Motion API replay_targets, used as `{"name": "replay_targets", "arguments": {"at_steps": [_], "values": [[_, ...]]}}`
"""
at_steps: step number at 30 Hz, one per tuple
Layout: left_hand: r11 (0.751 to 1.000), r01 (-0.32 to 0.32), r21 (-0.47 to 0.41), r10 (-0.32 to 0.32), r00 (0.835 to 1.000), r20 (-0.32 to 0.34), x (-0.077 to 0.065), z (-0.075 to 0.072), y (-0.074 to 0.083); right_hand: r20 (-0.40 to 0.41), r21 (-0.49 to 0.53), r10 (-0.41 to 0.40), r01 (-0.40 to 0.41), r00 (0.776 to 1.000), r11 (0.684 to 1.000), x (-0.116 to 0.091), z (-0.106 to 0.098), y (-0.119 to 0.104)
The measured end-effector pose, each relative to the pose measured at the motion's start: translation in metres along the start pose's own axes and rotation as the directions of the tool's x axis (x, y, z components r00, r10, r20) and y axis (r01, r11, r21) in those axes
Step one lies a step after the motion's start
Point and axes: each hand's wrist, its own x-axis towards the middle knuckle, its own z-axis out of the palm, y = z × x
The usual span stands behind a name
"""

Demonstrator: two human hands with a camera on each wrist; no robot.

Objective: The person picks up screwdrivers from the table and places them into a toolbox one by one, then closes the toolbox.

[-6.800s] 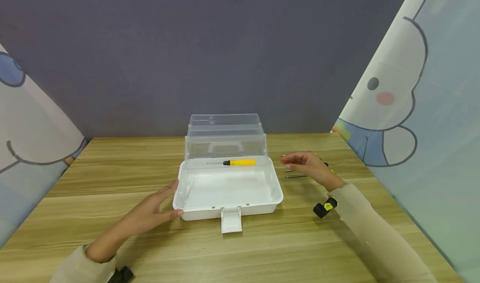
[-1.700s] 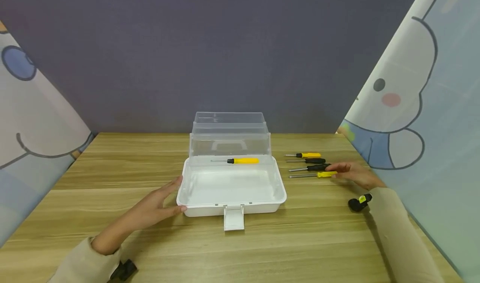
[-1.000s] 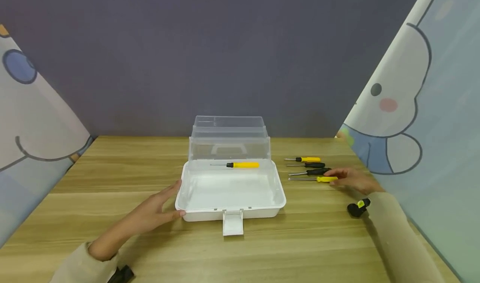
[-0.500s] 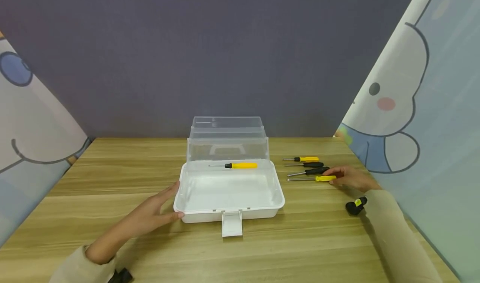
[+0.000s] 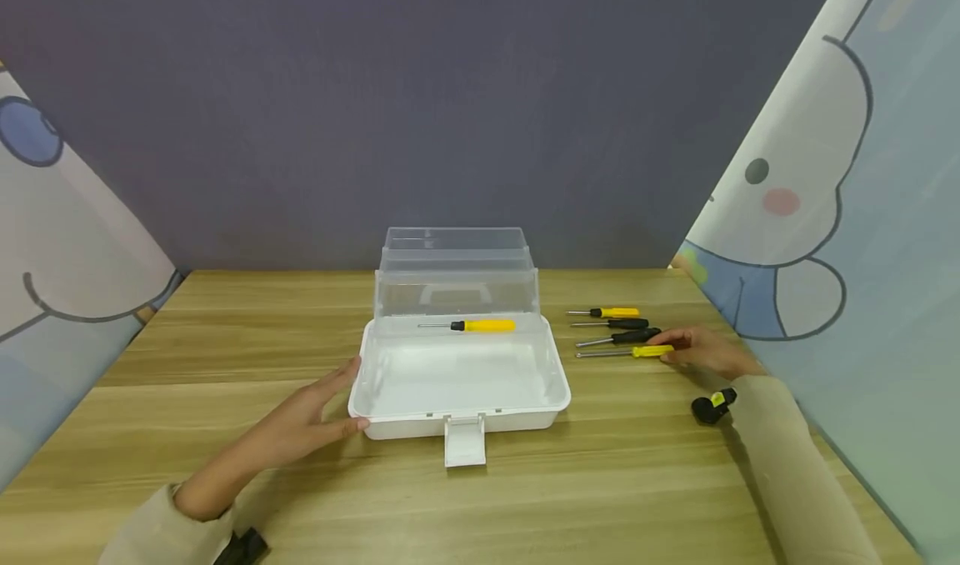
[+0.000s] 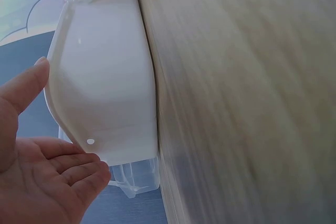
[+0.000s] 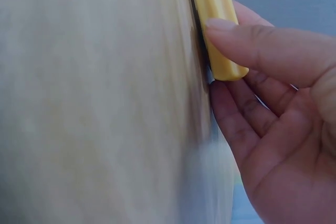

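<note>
A white toolbox [image 5: 457,423] stands on the table with its clear lid raised. Across the back of it lies a yellow-handled screwdriver [image 5: 487,326]. My left hand [image 5: 300,423] touches the box's left end; thumb and fingers lie fairly straight along its rim, as the left wrist view also shows. Right of the box, my right hand [image 5: 705,352] pinches the end of another yellow screwdriver's handle [image 5: 652,352]. In the right wrist view the thumb presses this yellow handle [image 7: 218,30] while fingers sit behind and below it. Its shaft lies along the table.
Beyond the pinched screwdriver lie two black-handled screwdrivers [image 5: 636,335] and a shorter yellow one with a black collar [image 5: 618,312], roughly side by side. The box's front latch [image 5: 465,442] hangs down. A grey wall [image 5: 450,115] backs the wooden table [image 5: 525,507].
From over the screwdrivers, my right hand has shifted right to the handle end of the nearest yellow one, then stayed there. The left hand keeps its place at the box.
</note>
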Motion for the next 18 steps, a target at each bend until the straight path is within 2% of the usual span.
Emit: {"name": "replay_targets", "arguments": {"at_steps": [9, 18], "values": [[1.0, -0.003, -0.005, 0.003, 1.0, 0.001, 0.003, -0.0005, -0.0015, -0.03, -0.034, -0.004, 0.003, 1.0, 0.999, -0.001, 0.0004, -0.0026], [1.0, 0.014, -0.001, -0.014, 1.0, 0.012, 0.0026, -0.0016, 0.0013, -0.034, 0.011, 0.0, 0.0, 0.999, 1.0, -0.0003, 0.0013, -0.0055]]}}
